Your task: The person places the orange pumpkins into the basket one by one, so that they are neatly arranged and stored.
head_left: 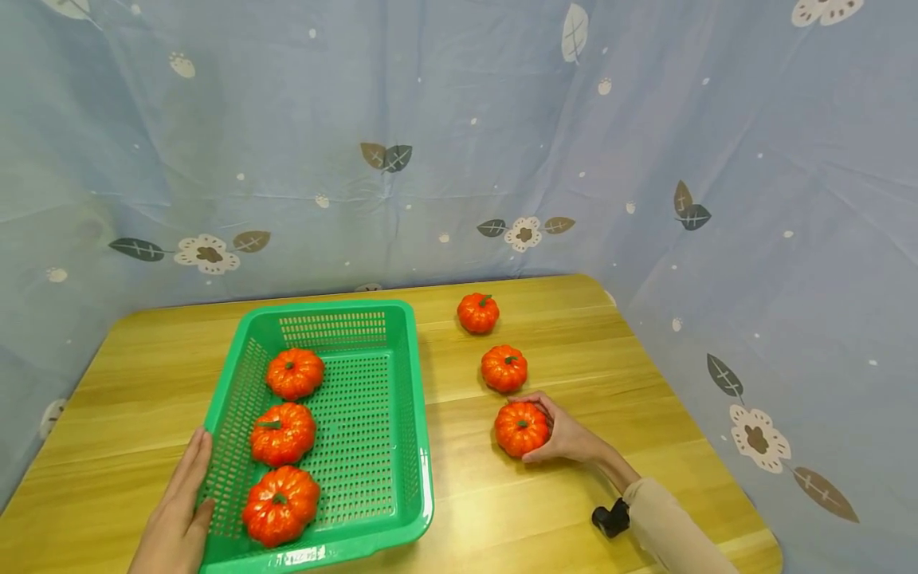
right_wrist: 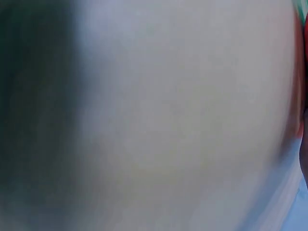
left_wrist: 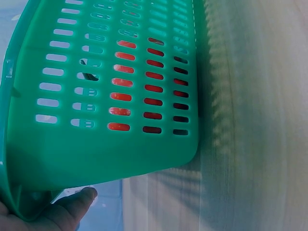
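On the table, a small orange-red pumpkin with a green stem is held by my right hand, thumb and fingers curved around its right side. My left hand rests against the left rim of a green plastic basket, its fingers fairly straight. Inside the basket, three similar pumpkins stand in a column along the left: the back one, the middle one and the front one. The left wrist view shows the slotted basket wall close up. Blur fills most of the right wrist view.
Two more pumpkins, a nearer one and a farther one, stand behind the held one on the wooden table. A black object is by the right sleeve. Blue patterned cloth hangs behind and to the right.
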The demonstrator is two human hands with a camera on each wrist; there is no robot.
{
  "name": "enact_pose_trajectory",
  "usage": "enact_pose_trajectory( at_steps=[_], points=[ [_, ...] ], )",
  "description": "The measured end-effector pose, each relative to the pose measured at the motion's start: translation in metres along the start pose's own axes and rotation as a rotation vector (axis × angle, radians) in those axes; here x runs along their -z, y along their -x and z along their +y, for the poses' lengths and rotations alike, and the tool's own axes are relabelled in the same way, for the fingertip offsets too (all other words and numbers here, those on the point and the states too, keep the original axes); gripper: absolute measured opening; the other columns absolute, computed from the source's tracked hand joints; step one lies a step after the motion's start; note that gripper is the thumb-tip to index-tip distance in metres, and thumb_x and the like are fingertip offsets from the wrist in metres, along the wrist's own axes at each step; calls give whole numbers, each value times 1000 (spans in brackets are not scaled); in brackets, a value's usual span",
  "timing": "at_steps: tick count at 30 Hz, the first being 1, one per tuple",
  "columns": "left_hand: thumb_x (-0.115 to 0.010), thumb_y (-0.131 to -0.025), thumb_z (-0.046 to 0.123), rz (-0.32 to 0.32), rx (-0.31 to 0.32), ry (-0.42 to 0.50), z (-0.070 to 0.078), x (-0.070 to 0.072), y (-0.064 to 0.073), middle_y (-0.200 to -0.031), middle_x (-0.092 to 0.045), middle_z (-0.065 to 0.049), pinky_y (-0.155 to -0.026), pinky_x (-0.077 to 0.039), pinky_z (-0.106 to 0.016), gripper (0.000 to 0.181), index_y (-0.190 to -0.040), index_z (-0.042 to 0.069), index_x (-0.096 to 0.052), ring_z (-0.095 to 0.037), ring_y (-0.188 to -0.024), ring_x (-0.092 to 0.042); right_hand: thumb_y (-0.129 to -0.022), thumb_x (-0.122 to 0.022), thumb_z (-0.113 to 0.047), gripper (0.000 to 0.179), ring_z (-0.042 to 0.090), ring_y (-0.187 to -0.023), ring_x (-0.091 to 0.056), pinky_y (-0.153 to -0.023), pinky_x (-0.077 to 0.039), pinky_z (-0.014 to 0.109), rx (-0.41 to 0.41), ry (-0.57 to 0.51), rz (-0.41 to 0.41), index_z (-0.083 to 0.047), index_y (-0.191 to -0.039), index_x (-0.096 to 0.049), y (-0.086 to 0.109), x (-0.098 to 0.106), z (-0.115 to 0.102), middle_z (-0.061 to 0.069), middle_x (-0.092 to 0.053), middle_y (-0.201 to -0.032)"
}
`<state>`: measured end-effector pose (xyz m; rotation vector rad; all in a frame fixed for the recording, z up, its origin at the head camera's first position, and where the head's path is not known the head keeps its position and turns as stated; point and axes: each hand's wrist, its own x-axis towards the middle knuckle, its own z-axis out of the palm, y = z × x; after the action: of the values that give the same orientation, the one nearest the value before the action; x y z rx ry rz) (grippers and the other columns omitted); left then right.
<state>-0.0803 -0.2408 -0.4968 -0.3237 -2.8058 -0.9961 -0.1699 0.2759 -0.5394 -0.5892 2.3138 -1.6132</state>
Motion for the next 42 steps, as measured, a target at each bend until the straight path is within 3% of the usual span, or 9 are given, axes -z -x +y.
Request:
enact_pose_trajectory(
  at_steps=[6,9,13,16,22,30,33,37,42],
  points=[
    [-41,-86,-12,2,3,9,3,1,3,-150,9,-4,-93,10,-4,75,-144,12,2,-5,-130,8,-61,-81,-5,84,23,-114,-45,-90,-43,34,-27,-18,97,-12,-134,-40,-4,16,-25,10,-44,-129],
    [-40,-87,-12,25,-9,-1,6,3,3,-150,7,-4,-93,9,-3,75,-145,12,1,-3,-130,7,-59,-81,-1,84,20,-112,-48,-88,-46,30,51,-24,152,-9,-133,-42,-16,33,-38,13,-44,-130],
    [-41,-85,-13,71,-44,-7,9,5,2,-151,4,-3,-94,7,-2,74,-145,10,-3,5,-127,7,-59,-81,0,83,20,-110,-49,-85,-47,29,84,-19,223,-5,-132,-42,-37,52,-68,15,-44,-128],
    [-41,-85,-14,76,-59,8,11,4,1,-150,4,-4,-99,7,-6,73,-144,8,-5,-5,-132,4,-61,-81,-4,82,22,-110,-48,-84,-48,29,60,-8,272,-7,-133,-41,-54,63,-89,15,-44,-127],
    [-40,-86,-13,46,-29,25,12,3,-2,-150,5,-5,-102,7,-12,72,-144,8,-4,-26,-135,-1,-64,-81,-10,81,28,-112,-46,-84,-48,32,50,-6,321,-10,-134,-41,-97,70,-122,15,-44,-129],
    [-41,-84,-15,64,-23,35,14,3,3,-150,5,-2,-104,4,-15,75,-144,8,-5,-29,-134,-4,-66,-79,-9,76,26,-112,-48,-89,-45,39,79,-80,256,-13,-133,-43,-160,41,-160,11,-47,-127],
    [-42,-83,-16,79,-29,42,14,4,3,-150,5,-2,-108,-2,-31,76,-145,9,-5,-32,-134,-5,-65,-79,-10,74,23,-109,-50,-88,-46,38,102,-75,234,-15,-131,-46,-182,26,-171,8,-50,-124],
    [-43,-82,-17,97,-24,63,16,5,1,-150,4,0,-103,-9,-55,78,-145,11,-6,-35,-133,-7,-65,-79,-11,72,21,-106,-53,-86,-47,35,146,-73,170,-16,-130,-48,-208,2,-183,6,-53,-122],
    [-43,-81,-18,108,-31,70,18,5,1,-150,3,0,-103,-10,-55,78,-145,10,-8,-35,-133,-7,-67,-78,-15,64,20,-99,-56,-82,-49,33,142,-43,41,-16,-125,-52,-230,-32,-196,5,-57,-114]
  ],
)
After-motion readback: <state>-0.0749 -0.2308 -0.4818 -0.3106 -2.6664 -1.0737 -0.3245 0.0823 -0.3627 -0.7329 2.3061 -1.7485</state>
